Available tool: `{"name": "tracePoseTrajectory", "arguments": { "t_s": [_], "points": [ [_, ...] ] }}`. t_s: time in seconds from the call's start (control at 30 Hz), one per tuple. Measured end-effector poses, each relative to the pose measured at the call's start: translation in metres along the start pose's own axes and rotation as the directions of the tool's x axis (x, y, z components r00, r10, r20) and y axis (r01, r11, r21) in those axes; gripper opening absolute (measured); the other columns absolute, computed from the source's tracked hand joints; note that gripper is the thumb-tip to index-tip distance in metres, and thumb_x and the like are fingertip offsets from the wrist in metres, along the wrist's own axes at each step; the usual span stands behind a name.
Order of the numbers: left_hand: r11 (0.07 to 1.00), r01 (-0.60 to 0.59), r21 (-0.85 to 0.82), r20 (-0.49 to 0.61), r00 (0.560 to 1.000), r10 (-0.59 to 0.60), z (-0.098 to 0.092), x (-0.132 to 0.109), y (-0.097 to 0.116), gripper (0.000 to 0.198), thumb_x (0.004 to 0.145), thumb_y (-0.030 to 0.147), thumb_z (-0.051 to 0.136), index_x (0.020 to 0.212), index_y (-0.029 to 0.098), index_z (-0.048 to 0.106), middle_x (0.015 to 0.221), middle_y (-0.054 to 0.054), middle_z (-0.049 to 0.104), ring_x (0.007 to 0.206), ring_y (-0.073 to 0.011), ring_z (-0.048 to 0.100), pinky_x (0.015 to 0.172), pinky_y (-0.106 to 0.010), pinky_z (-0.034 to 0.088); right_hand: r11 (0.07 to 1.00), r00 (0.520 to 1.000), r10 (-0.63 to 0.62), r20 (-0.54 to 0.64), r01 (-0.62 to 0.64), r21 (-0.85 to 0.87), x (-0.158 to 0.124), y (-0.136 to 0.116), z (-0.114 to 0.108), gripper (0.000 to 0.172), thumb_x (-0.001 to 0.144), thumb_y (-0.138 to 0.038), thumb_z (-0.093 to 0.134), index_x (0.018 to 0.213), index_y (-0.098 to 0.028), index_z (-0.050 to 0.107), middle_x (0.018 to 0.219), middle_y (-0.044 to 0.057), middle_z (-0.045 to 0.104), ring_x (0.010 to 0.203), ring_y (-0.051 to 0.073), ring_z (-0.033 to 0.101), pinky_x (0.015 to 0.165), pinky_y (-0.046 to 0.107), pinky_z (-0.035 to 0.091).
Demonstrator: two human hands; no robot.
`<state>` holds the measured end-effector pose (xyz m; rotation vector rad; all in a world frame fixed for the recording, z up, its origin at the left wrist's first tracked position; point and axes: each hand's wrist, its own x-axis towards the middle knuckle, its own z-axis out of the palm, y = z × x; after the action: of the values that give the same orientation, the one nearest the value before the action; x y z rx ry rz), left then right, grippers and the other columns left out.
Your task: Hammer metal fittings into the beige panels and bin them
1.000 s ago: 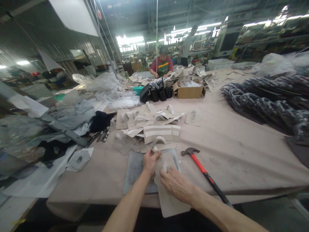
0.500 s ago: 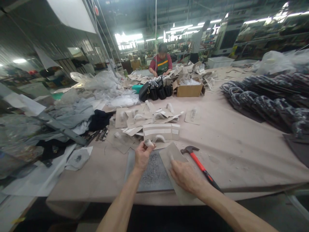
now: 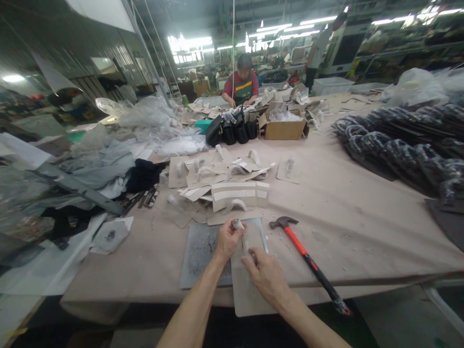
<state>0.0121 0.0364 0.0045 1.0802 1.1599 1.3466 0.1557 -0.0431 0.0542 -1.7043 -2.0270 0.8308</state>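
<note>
My left hand (image 3: 227, 240) is closed on a small white roll-like piece (image 3: 238, 224), its round end facing up. Under both hands lies a flat beige panel (image 3: 250, 295), partly over a grey slab (image 3: 197, 253) and reaching past the table's front edge. My right hand (image 3: 267, 275) is closed at the panel, thumb and fingers bent around a pale strip on it; the exact grip is partly hidden. To the right rests a claw hammer (image 3: 299, 245) with a red and black handle, touched by neither hand.
Beyond the slab lie several beige panels (image 3: 235, 193) with white arched handles. Black bags (image 3: 232, 129) and a cardboard box (image 3: 284, 129) stand farther back. Dark wrapped pieces (image 3: 395, 145) are heaped right, plastic and cloth (image 3: 108, 159) left. A co-worker (image 3: 242, 87) sits across the table.
The beige panel has swung more upright and shifted left over the slab. My left hand has moved right with the white piece, and my right hand has come closer to it.
</note>
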Motion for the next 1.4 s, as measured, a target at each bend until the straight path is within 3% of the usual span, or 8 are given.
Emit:
{"name": "tracePoseTrajectory", "arguments": {
  "t_s": [0.27, 0.43, 0.63, 0.83, 1.03, 1.13, 1.27, 1.4],
  "points": [
    [0.999, -0.030, 0.034, 0.002, 1.000, 0.030, -0.002, -0.002, -0.002, 0.026, 0.078, 0.031, 0.071, 0.096, 0.013, 0.065, 0.093, -0.008, 0.074, 0.083, -0.0186, 0.068, 0.073, -0.025, 0.051, 0.884, 0.954, -0.053, -0.294, -0.093, -0.459, 0.018, 0.077, -0.046, 0.029, 0.095, -0.033, 0.047, 0.111, -0.014, 0.061, 0.111, 0.016, 0.062, 0.099, 0.028, 0.060, 0.082, 0.036, 0.045],
    [0.997, -0.042, 0.065, 0.006, 0.999, 0.042, 0.000, -0.002, -0.007, 0.025, 0.079, 0.030, 0.071, 0.096, 0.014, 0.065, 0.093, -0.007, 0.074, 0.082, -0.0181, 0.068, 0.072, -0.024, 0.051, 0.777, 0.965, 0.234, -0.121, -0.261, -0.573, 0.018, 0.123, -0.073, 0.026, 0.094, -0.035, 0.049, 0.102, -0.013, 0.060, 0.099, 0.015, 0.061, 0.090, 0.029, 0.061, 0.072, 0.035, 0.042],
    [0.990, -0.050, 0.134, 0.012, 0.999, 0.049, 0.000, -0.003, -0.007, 0.023, 0.080, 0.028, 0.068, 0.098, 0.015, 0.065, 0.095, -0.008, 0.075, 0.085, -0.0194, 0.069, 0.076, -0.026, 0.051, 0.885, 0.885, 0.465, 0.023, -0.464, -0.051, 0.016, 0.116, -0.076, 0.009, 0.088, -0.023, 0.052, 0.080, -0.019, 0.051, 0.075, 0.005, 0.056, 0.070, 0.020, 0.056, 0.062, 0.029, 0.036],
    [0.953, -0.134, 0.274, 0.031, 0.991, 0.130, 0.004, -0.004, -0.008, 0.016, 0.080, 0.022, 0.064, 0.095, 0.016, 0.066, 0.089, -0.005, 0.073, 0.081, -0.0186, 0.068, 0.074, -0.025, 0.050, 0.637, 0.813, 0.452, 0.367, -0.582, 0.505, 0.013, 0.078, -0.070, 0.016, 0.088, -0.031, 0.042, 0.075, -0.023, 0.037, 0.064, -0.005, 0.040, 0.045, 0.009, 0.037, 0.047, 0.024, 0.038],
    [0.884, -0.236, 0.404, 0.093, 0.972, 0.217, 0.006, -0.010, -0.007, 0.013, 0.080, 0.017, 0.060, 0.092, 0.018, 0.066, 0.080, -0.001, 0.066, 0.073, -0.0154, 0.061, 0.068, -0.023, 0.045, 0.955, 0.987, 0.103, -0.125, -0.063, 0.288, 0.008, 0.029, -0.087, 0.031, 0.093, -0.051, 0.036, 0.077, -0.024, 0.040, 0.057, -0.004, 0.042, 0.046, 0.013, 0.040, 0.046, 0.025, 0.027],
    [0.875, -0.237, 0.422, 0.098, 0.972, 0.215, 0.007, -0.012, -0.006, 0.011, 0.080, 0.017, 0.059, 0.090, 0.018, 0.065, 0.075, 0.000, 0.063, 0.067, -0.0143, 0.057, 0.064, -0.022, 0.042, 0.968, 0.964, -0.182, -0.193, 0.141, -0.205, 0.009, 0.018, -0.095, 0.027, 0.096, -0.041, 0.038, 0.077, -0.022, 0.044, 0.056, -0.001, 0.048, 0.048, 0.014, 0.043, 0.050, 0.028, 0.019],
    [0.887, -0.195, 0.419, 0.075, 0.981, 0.180, 0.008, -0.012, -0.006, 0.010, 0.079, 0.018, 0.059, 0.087, 0.017, 0.065, 0.066, 0.002, 0.057, 0.058, -0.0133, 0.051, 0.057, -0.022, 0.037, 0.868, 0.978, -0.208, 0.021, 0.195, -0.457, 0.014, 0.003, -0.116, 0.020, 0.096, -0.030, 0.044, 0.077, -0.022, 0.046, 0.058, -0.001, 0.054, 0.043, 0.012, 0.041, 0.049, 0.030, 0.013],
    [0.886, -0.232, 0.401, 0.106, 0.973, 0.207, 0.007, -0.013, 0.000, 0.012, 0.079, 0.017, 0.058, 0.088, 0.017, 0.066, 0.076, -0.001, 0.063, 0.069, -0.0159, 0.056, 0.066, -0.023, 0.042, 0.921, 0.871, -0.334, -0.360, 0.220, -0.322, 0.011, -0.031, -0.153, 0.029, 0.099, -0.041, 0.037, 0.078, -0.023, 0.044, 0.052, -0.004, 0.045, 0.041, 0.011, 0.036, 0.047, 0.027, 0.019]
  ]
}}
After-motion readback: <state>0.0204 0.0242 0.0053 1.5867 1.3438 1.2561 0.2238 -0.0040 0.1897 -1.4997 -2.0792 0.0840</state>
